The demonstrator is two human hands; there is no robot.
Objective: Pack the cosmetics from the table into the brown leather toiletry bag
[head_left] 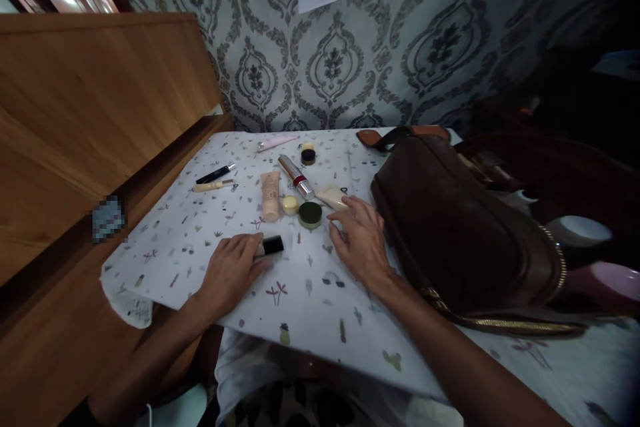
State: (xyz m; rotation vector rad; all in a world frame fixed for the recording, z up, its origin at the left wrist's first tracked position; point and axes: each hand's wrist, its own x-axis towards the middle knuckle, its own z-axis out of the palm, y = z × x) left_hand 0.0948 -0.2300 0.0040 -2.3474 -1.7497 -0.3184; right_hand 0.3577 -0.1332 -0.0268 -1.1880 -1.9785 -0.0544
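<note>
My left hand (234, 271) is closed around a small bottle with a black cap (273, 245), which lies on its side on the table. At the right, my right hand (361, 240) has its fingers apart, with the fingertips at a cream-coloured tube (332, 197). Just left of those fingers sits a round dark green jar (310, 215). Beside the jar are a small yellow pot (289, 205) and a peach tube (271, 195). A silver tube with a red band (299, 179) lies slanted behind them.
A large brown leather bag (450, 227) stands open on the right, with items inside. Farther back are a pink tube (276, 143) and a small black-lidded pot (308, 157). Two slim tubes, one black (215, 174), lie at the left. A wooden panel (100, 127) borders the table.
</note>
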